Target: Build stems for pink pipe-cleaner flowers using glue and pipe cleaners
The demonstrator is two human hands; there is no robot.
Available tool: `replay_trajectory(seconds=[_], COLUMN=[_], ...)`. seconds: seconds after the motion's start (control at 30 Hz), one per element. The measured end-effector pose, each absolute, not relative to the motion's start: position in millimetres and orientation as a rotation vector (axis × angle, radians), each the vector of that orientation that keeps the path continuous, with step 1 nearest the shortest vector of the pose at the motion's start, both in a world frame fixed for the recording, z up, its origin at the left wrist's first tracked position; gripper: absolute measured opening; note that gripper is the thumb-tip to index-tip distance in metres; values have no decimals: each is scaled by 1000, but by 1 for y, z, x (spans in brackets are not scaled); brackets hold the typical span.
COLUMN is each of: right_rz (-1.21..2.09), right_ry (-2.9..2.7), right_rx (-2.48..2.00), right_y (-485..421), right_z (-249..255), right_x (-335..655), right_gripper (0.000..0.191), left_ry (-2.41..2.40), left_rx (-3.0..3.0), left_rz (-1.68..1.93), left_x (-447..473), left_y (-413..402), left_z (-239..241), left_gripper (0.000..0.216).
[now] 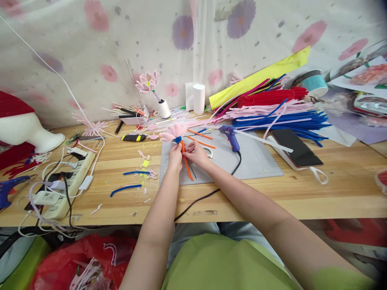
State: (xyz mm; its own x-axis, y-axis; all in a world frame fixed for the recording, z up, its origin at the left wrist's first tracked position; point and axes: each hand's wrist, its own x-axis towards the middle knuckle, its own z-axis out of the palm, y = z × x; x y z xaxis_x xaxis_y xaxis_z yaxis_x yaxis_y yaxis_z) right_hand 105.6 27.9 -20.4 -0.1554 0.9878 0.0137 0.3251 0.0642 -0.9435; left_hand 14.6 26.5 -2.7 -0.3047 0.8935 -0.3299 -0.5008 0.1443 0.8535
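Note:
My left hand [175, 157] is closed around the stem of a pink pipe-cleaner flower [174, 132], just below its blue wrapped base [178, 139]. My right hand [196, 154] pinches an orange pipe cleaner [188, 168] against that stem, and its lower end hangs down over the grey cutting mat [256, 163]. A thin dark wire [191, 170] shows beside the orange strand. More orange pipe cleaners [201, 142] lie just beyond my hands. Partly hidden behind my right hand is a white ring-shaped object [208, 152].
A purple glue gun [230, 137] rests on the mat, its black cord [208, 194] running to the table edge. Bundles of blue pipe cleaners [278, 123] and a phone [298, 147] lie right. Left are a power strip [71, 183] and a box cutter [133, 137]. A finished flower [148, 82] stands behind.

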Motion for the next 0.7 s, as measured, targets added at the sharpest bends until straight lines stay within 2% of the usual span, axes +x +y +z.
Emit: replay_trajectory(seconds=[0.43, 0.7], right_rz=[1613, 1654], right_ry=[-1389, -1423], right_rx=[-1125, -1047], right_y=[31, 33], right_z=[-7, -5], right_x=[118, 128], right_gripper=[27, 25], left_ry=[1226, 1168], left_rx=[671, 658], left_rz=[1329, 1275], left_x=[7, 4], left_y=[24, 24], left_z=[1, 4], left_gripper=[17, 12])
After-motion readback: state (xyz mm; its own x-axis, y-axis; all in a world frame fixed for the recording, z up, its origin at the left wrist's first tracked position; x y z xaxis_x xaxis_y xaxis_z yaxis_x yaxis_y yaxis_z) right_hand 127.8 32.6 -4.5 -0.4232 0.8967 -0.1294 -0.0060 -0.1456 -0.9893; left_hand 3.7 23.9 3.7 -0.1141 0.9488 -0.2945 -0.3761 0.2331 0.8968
